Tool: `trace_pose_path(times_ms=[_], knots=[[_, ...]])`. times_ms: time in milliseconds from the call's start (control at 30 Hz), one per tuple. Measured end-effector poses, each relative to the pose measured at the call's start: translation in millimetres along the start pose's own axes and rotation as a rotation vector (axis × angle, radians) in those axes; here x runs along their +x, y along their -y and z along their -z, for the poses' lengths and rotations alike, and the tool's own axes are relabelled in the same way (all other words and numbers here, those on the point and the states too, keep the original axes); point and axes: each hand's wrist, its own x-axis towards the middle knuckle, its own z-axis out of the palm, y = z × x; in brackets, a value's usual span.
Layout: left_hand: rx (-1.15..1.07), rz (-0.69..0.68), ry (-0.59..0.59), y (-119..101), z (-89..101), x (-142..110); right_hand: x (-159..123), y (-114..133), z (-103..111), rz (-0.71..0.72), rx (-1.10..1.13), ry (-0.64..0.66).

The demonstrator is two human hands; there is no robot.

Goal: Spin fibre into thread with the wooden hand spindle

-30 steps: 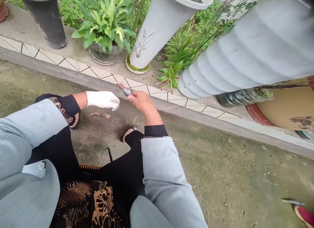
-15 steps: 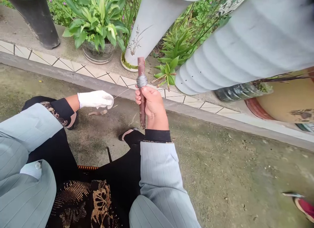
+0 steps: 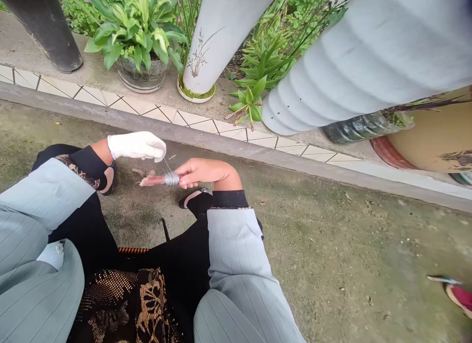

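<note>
My right hand (image 3: 206, 173), bare, grips a short reddish-brown stick (image 3: 155, 180) that points left and lies nearly level. A band of thin silvery wire (image 3: 171, 178) is wound around the stick close to my fingers. My left hand (image 3: 136, 145), in a white glove, is closed just above the stick. It pinches the free end of the wire, which runs as a thin strand from the coil up to the glove. Both hands hover over the concrete ground in front of my knees.
A tiled kerb (image 3: 228, 136) crosses the view beyond my hands. Behind it stand a black pot (image 3: 44, 28), a leafy potted plant (image 3: 140, 43), a tall grey vase (image 3: 217, 38) and a big ribbed grey pot (image 3: 368, 62). A red shoe (image 3: 457, 298) lies at the right edge.
My right hand has turned the stick from upright to pointing left and lowered it. The gloved left hand stayed close, with the wire strand now shorter and steeper.
</note>
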Motion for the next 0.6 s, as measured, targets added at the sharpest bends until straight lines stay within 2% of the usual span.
trace_pose_path(times_ms=[33, 67, 133, 167, 233, 333, 400, 467, 533, 600], knots=[[-0.040, -0.014, -0.025, 1.9, -0.2, 0.8, -5.9, 1.9, -0.7, 0.123, 0.098, -0.043], [-0.075, -0.026, -0.048, 3.2, -1.3, 1.6, -11.0, 3.2, -0.6, 0.237, 0.195, -0.175], [-0.104, -0.030, -0.057, 3.1, -4.7, 3.4, -17.6, 3.6, 2.1, 0.380, 0.346, -0.543], [-0.094, -0.017, -0.041, 1.6, -6.8, 3.9, -18.5, 3.1, 4.3, 0.390, 0.385, -0.700], [-0.045, 0.019, 0.015, -3.3, -11.0, 4.2, -15.4, 0.9, 8.6, 0.310, 0.382, -0.900], [0.020, 0.046, 0.112, -10.8, -16.8, 2.8, -2.5, -2.2, 10.7, 0.078, 0.230, -1.002], [0.070, 0.051, 0.172, -13.1, -20.0, 2.0, 6.2, -2.2, 8.2, -0.111, 0.016, -0.978], [0.133, 0.032, 0.173, -12.6, -22.0, 1.8, 11.1, 0.6, 3.7, -0.291, -0.245, -0.832], [0.184, -0.001, 0.148, -9.9, -21.9, 2.3, 10.0, 5.5, -1.0, -0.372, -0.401, -0.540], [0.175, -0.006, 0.153, -6.3, -19.6, 2.8, 2.9, 11.2, -4.4, -0.294, -0.358, -0.185]])
